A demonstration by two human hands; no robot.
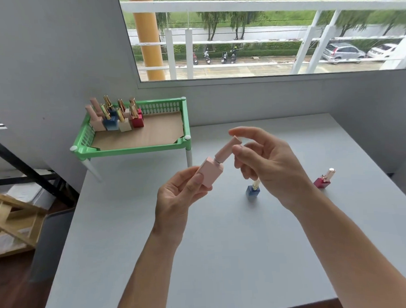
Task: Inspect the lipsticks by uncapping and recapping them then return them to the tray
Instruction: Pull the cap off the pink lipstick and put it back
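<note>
While the left hand (183, 196) grips the pink lipstick (210, 174) body, the right hand (267, 167) pinches its cap (227, 148). Both are above the bench (154, 225).

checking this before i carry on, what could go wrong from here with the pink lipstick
The right hand pinches only the tip of the cap, so it might slip and drop when pulled off the pink lipstick. The blue lipstick stands upright close under that hand and could be knocked over.
</note>
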